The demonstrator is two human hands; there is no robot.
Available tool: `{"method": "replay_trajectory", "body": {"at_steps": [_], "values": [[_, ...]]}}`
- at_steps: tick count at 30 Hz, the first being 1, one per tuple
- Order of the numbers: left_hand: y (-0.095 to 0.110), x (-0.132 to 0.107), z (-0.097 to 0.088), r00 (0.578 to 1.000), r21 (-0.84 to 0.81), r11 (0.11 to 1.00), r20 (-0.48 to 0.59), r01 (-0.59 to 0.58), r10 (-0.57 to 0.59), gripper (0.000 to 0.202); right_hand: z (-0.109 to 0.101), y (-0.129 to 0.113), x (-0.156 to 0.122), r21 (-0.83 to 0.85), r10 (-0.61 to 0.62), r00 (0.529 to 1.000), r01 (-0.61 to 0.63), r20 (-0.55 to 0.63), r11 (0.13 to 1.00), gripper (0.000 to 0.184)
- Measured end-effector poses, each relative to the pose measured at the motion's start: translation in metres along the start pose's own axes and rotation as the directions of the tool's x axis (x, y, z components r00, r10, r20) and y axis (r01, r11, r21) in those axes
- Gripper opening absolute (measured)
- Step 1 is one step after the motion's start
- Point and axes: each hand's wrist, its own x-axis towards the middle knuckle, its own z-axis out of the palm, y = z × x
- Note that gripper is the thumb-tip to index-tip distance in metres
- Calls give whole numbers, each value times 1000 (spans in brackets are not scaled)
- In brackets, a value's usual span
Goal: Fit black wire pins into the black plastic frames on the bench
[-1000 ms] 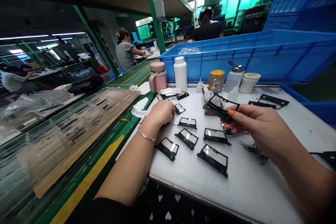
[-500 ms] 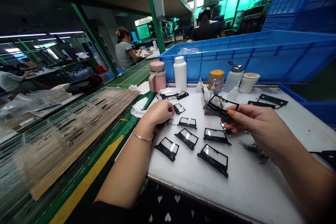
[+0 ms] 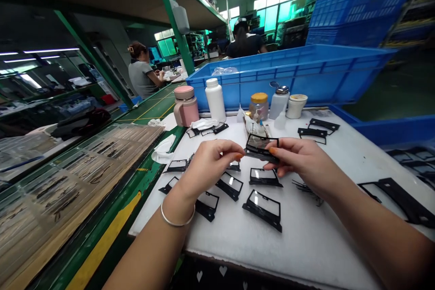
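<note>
Lying left of the white worktop, a clear tray of dark strips rests near a crumpled white cloth. The left hand and right hand pinch a black frame between their fingertips, above loose frames. Behind stand a pink mug, white bottle, yellow-lidded jar and blue crate.

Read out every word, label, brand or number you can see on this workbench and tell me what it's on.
None can be read. The white plastic bottle, the yellow-lidded jar, the pump dispenser bottle and the black frame show no legible text; any marks on them are too small or blurred to read.
</note>
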Motion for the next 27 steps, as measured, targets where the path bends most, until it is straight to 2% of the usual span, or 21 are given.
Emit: {"method": "replay_trajectory", "body": {"at_steps": [3, 7, 10, 15, 20, 22, 25, 27], "values": [[1, -2, 12, 999, -90, 995, 13, -39, 41, 21, 3, -2, -2, 21, 0, 1000, 0, 12, 1000, 24], [2, -2, 16, 999, -157, 988, -35, 7, -12, 19, 8, -3, -5, 43, 7, 1000, -8, 23, 999, 19], [2, -2, 18, 998, -78, 997, -58, 2, -7, 9, 10, -4, -6, 43, 13, 999, -14, 38, 999, 17], [2, 0, 24, 995, 97, 991, -36, -94, 98, 11, 10, -5, -8, 39, 11, 999, -13, 47, 999, 15], [-1, 1, 26, 985, 92, 984, -73, -152, 159, 24, 10, -4, -6, 22, 2, 1000, -3, 30, 1000, 11], [-3, 1, 26, 988, 19, 992, -84, -127, 128, 27, 10, -5, -6, 10, 1, 1000, -1, 16, 1000, 10], [-6, 1, 26, 994, -122, 992, -106, -29, 15, 22, 10, -7, -6, -2, -2, 1000, 2, 9, 1000, 10], [-8, 1, 27, 992, -147, 989, -124, 5, -23, 16, 10, -7, -7, -5, 0, 1000, 1, 13, 1000, 9]]}}
